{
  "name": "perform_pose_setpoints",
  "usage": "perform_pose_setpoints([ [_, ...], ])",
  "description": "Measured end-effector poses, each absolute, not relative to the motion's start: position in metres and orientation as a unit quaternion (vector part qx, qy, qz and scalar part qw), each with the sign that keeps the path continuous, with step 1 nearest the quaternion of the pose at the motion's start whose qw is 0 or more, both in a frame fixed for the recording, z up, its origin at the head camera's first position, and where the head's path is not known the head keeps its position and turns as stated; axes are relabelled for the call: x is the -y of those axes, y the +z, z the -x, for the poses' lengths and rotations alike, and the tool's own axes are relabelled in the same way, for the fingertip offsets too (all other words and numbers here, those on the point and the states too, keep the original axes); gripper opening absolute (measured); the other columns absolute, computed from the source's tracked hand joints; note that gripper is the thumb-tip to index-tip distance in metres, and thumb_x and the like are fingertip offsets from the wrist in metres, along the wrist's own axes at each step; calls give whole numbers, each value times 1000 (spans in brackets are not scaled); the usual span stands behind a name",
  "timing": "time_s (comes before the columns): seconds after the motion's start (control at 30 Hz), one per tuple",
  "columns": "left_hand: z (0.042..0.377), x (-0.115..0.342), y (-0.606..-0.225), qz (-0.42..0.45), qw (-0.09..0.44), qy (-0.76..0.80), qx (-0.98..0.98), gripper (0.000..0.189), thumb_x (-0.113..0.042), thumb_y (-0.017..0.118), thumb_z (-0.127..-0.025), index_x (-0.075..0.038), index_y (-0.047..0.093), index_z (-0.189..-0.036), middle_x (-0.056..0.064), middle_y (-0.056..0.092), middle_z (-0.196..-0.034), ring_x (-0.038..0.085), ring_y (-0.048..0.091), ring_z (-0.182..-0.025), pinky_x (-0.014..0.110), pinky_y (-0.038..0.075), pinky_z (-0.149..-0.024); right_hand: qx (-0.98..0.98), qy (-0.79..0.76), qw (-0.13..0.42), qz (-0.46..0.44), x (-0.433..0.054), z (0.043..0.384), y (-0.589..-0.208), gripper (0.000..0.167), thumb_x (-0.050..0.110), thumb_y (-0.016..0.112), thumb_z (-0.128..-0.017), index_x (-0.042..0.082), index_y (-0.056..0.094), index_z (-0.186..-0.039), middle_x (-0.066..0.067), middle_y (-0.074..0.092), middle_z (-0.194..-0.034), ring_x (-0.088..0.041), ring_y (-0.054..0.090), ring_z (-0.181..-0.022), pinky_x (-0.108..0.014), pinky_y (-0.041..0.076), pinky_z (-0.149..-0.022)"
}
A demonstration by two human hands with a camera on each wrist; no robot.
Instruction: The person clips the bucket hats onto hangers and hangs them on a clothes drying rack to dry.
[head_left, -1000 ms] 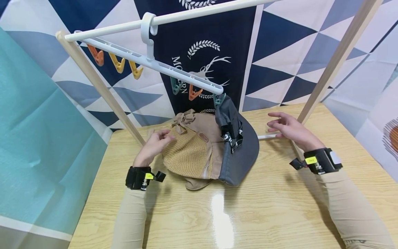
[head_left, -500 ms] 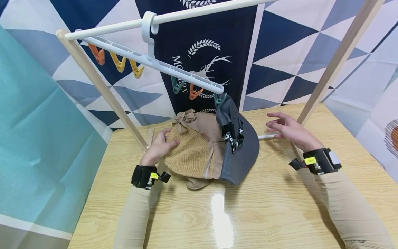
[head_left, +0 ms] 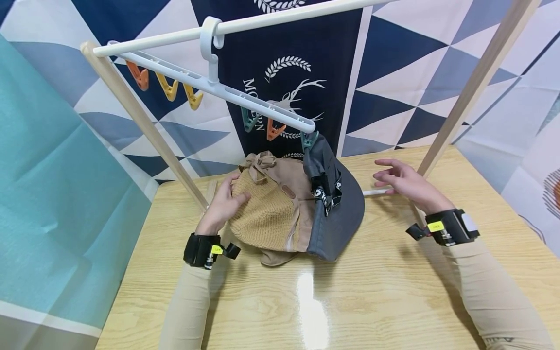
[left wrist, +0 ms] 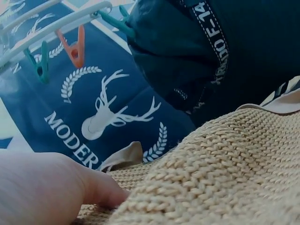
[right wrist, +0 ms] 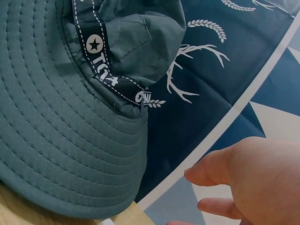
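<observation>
My left hand (head_left: pixel 221 206) holds the left side of a tan knitted straw sun hat (head_left: pixel 262 214), which has a beige cloth brim and a bow at the back. In the left wrist view the thumb (left wrist: pixel 101 187) presses into the knit (left wrist: pixel 225 159); the other fingers are hidden. A dark grey bucket hat (head_left: pixel 339 214) with a lettered black band hangs by its crown from a green clip (head_left: pixel 308 140), overlapping the beige brim. To the right of it, my right hand (head_left: pixel 404 182) hovers with loosely bent fingers and nothing in them, apart from the grey brim (right wrist: pixel 84 164).
A white clip hanger (head_left: pixel 214 88) hangs on the white rod (head_left: pixel 284 18) of a wooden-post rack. Orange clips (head_left: pixel 274 130), yellow clips (head_left: pixel 168 87) and another green clip (head_left: pixel 249 120) dangle from it. Wooden posts (head_left: pixel 477 87) stand on both sides of the wood table (head_left: pixel 385 291).
My left hand has moved right and onto the straw hat's edge, its thumb now over the knit. The straw hat has shifted slightly. My right hand has stayed almost still.
</observation>
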State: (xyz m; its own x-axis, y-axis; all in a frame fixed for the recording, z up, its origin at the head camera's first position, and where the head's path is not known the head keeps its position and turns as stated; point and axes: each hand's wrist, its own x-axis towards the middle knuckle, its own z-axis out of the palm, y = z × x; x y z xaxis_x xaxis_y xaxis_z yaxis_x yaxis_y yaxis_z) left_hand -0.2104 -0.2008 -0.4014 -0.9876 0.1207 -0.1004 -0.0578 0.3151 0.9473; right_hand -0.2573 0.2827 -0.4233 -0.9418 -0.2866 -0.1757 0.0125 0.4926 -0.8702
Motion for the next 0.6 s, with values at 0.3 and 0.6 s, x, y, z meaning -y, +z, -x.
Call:
perform_pose_setpoints([
  [0.3, 192, 198, -375, -56, 9, 602, -797, 69, 6, 62, -106, -2, 37, -169, 25, 57, -165, 31, 65, -138, 17, 55, -100, -851, -498, 149, 81, -282, 256, -424, 66, 28, 41, -122, 1, 21, -178, -34, 49, -162, 13, 67, -106, -23, 61, -91],
  [0.6, 172, 208, -347, -68, -26, 603, -795, 68, 8, 59, -107, -3, 36, -170, 25, 58, -160, 0, 66, -116, 17, 57, -98, -848, -502, 149, 79, -283, 256, -422, 66, 27, 43, -121, 1, 21, -178, -29, 52, -158, 12, 68, -106, -23, 61, -91],
])
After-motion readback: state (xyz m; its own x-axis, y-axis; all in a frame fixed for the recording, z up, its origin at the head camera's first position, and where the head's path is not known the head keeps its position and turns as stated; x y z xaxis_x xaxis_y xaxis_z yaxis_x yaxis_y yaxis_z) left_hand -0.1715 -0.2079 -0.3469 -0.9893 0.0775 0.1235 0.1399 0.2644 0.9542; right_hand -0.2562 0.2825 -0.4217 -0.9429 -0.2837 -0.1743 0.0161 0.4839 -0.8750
